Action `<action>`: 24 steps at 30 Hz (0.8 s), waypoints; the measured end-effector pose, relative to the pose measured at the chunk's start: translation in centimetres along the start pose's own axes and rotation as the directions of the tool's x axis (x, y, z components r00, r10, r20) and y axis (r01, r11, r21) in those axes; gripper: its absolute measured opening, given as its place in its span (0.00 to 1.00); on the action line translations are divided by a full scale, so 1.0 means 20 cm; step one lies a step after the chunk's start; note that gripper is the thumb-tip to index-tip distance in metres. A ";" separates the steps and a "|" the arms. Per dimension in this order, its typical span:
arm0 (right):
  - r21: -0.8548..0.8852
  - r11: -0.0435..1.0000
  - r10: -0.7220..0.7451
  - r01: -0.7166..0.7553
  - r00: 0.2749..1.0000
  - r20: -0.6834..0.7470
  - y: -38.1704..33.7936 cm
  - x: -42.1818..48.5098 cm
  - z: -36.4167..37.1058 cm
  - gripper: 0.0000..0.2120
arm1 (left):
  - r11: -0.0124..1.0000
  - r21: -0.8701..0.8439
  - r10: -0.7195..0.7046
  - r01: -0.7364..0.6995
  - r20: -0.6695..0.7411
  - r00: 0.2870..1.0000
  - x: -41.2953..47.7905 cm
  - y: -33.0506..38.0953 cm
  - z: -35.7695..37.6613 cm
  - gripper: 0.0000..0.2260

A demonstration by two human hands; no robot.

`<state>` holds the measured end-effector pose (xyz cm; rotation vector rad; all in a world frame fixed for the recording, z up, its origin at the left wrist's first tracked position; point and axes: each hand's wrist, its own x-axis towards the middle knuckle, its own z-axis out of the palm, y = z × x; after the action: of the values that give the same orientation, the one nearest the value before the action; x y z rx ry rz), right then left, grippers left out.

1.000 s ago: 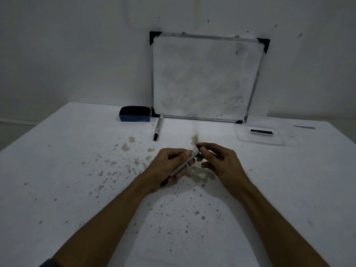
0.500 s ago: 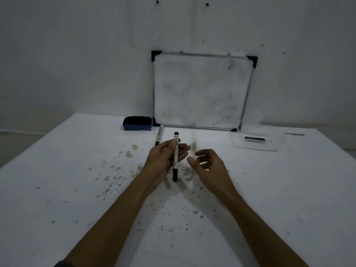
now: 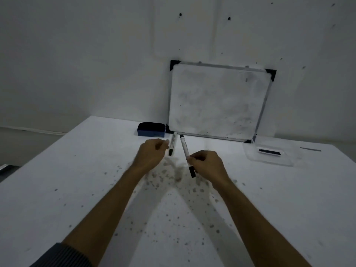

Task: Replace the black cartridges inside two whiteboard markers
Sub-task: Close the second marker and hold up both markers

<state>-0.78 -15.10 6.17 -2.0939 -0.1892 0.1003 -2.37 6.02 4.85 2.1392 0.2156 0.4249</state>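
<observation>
Since the frame half a second earlier, the held marker has passed from the left hand to the right, and the left hand has shifted toward the marker lying on the table. Head view: two whiteboard markers are visible. The right hand (image 3: 209,164) pinches one marker (image 3: 185,149) near its black cap end, fingers curled closed around the barrel, which tilts up and away toward the whiteboard. The left hand (image 3: 152,154) is loosely curled, its fingertips just beside the second marker (image 3: 172,143), which lies flat on the white table (image 3: 77,180); whether they touch it cannot be told. One whiteboard (image 3: 217,101) with black corner pieces leans against the wall at the table's far edge. One blue eraser (image 3: 151,129) sits just left of it. One clear tray (image 3: 269,158) to the right holds one black cartridge (image 3: 269,151). Dark ink specks dot the tabletop around both forearms.
</observation>
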 end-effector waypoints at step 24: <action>-0.180 0.962 0.193 -0.204 0.978 -0.079 -0.10 0.56 0.28 0.19 | 0.811 0.429 0.327 -0.397 0.229 0.917 0.10 -0.35 0.02 0.18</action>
<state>9.30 -7.45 5.16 -2.2967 0.0518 0.1438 -0.26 10.22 -0.66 2.6936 -0.2071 0.4680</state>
